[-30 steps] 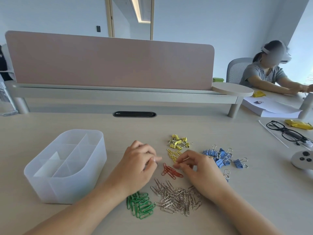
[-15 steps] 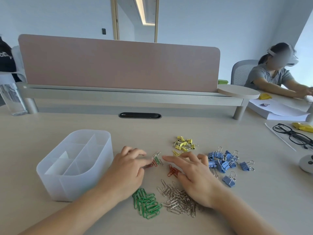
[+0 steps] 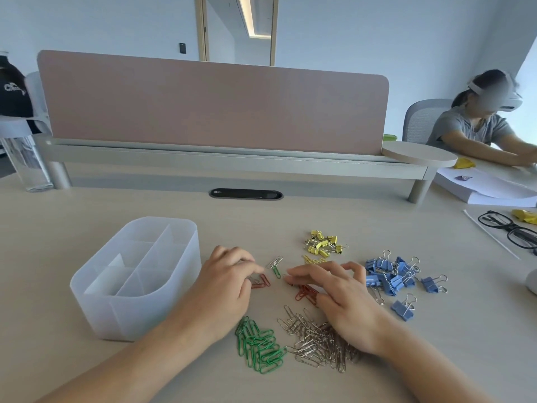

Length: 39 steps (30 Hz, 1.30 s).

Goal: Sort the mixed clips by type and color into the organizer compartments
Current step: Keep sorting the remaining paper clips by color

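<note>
- Clips (image 3: 319, 338) all lay on the desk (image 3: 87, 216), right of the organizer (image 3: 130, 315). None was visible in its compartments.
- Groups noted:
  - green paper clips (image 3: 261, 344) and silver paper clips (image 3: 305, 324) nearest the person
  - yellow binder clips (image 3: 322, 245) and yellow paper clips (image 3: 312, 259) farther back
  - blue binder clips (image 3: 392, 274) to the right
- Red paper clips (image 3: 305, 293) sat partly under the right hand (image 3: 340, 298). A few more (image 3: 263, 282) lay at the fingertips of the left hand (image 3: 229, 283).
- A stray silver-and-green pair (image 3: 275, 264) lay between the two hands.
- The right hand's fingers were extended and spread, the index straight and low over the desk. It gripped nothing.
- The left hand's fingers were bent down onto the red clips. It could not be told whether they were pinching or only pressing.
- Handling, judged: the paper clips are light, thin, springy wire lying flat on a smooth top. They will likely skid and hook into each other.
- They are best dragged together under flat fingers, then pinched across the loops.
- Binder clips, judged: stiffer and bulkier, so easier to lift. Take them by the painted body, since the wire handles flop.
</note>
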Each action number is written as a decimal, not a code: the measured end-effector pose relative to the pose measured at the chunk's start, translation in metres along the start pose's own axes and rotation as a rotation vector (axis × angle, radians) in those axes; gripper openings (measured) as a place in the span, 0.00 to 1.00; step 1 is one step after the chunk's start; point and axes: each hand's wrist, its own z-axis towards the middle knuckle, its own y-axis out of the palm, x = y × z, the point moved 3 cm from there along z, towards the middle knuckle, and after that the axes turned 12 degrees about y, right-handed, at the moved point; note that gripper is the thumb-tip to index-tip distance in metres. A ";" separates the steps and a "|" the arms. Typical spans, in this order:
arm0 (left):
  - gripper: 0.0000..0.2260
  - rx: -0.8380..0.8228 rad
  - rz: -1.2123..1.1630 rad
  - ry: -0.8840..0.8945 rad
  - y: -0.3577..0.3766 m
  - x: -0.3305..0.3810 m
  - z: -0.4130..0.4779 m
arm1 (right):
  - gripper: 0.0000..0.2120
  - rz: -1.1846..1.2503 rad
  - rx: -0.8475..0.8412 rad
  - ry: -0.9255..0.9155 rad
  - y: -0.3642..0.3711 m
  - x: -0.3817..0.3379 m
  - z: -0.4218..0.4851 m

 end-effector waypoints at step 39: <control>0.35 -0.232 0.079 -0.083 0.015 0.012 0.004 | 0.23 -0.100 0.098 -0.001 0.005 0.002 0.002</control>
